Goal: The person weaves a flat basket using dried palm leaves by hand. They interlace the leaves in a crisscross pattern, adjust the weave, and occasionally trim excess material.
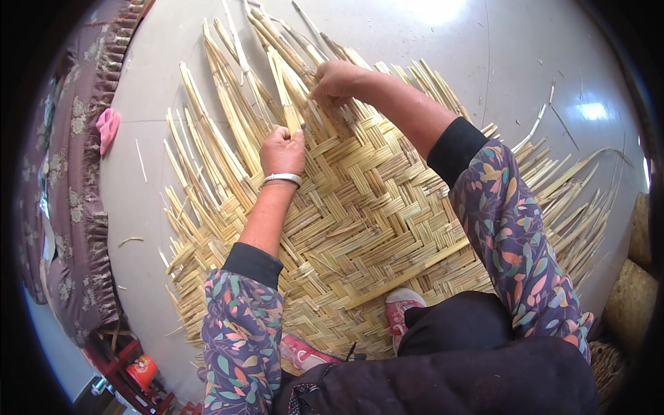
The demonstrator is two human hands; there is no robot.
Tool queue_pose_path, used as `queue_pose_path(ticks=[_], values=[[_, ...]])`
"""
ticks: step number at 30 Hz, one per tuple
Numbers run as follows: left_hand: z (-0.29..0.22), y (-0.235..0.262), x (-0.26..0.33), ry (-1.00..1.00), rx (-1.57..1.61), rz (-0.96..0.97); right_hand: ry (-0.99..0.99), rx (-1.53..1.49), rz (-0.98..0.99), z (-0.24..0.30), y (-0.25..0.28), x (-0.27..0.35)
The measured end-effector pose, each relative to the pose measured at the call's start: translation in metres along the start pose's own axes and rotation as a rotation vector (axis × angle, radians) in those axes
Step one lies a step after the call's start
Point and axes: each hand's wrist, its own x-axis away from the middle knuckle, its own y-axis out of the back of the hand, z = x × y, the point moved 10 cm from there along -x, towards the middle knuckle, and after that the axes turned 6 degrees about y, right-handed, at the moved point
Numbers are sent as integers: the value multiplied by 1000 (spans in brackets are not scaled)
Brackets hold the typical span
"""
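Both arms out front, hands near each other but not touching. Left hand (283,153) is in a tight fist, back of hand up, thumb (298,137) on top along the far side. Left wrist (281,181) looks about straight, in line with left forearm (264,220), which comes up from lower left and leans slightly right. Right hand (336,81) sits farther forward, fingers curled down, back of hand up; fingertips partly hidden, grip unclear. Right forearm (408,116) slants forward and left. Arms don't cross.
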Motion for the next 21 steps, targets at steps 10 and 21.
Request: queue_pose_path(ticks=[10,21], values=[[4,-1,-1,17,81,-33,-22,285,62,-11,-17,-4],[28,-15,-8,131,253,16,-48,-291,18,-30,-24,-6]])
